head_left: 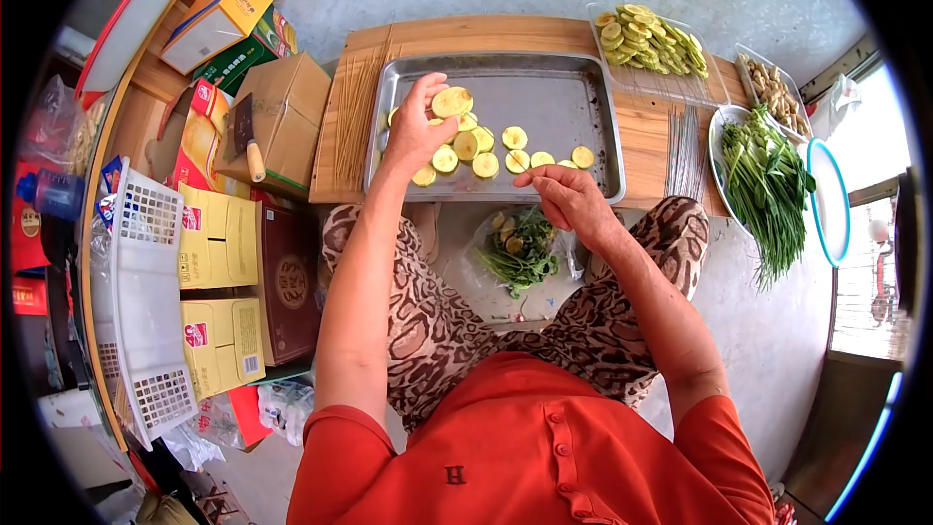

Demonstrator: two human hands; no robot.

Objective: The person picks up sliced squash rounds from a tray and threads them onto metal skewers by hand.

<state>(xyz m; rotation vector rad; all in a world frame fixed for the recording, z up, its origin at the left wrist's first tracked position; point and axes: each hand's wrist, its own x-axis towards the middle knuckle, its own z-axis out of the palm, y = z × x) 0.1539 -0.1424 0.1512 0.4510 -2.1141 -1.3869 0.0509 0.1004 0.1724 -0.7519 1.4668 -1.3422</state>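
Observation:
My left hand [420,131] is raised over the left part of a metal tray [573,73], thumb and fingers closed on a round, pale yellow-green zucchini slice [452,101]. Beneath and beside it, several more zucchini slices [485,165] lie loose in the tray, some overlapping. Above the tray's front edge is my right hand [573,199], with thumb and index finger pinched together and the other fingers curled. Whatever sits in that pinch is too thin or small to make out. The nearest slice to it is a zucchini slice [542,159] just beyond the fingertips.
Thin bamboo sticks [358,126] lie left of the tray, metal skewers [683,151] right. Behind stands a clear container of slices [651,44]. Leafy greens [763,175] overhang a bowl at right. A bag of greens [520,248] sits below. Boxes and a cleaver [243,126] are left.

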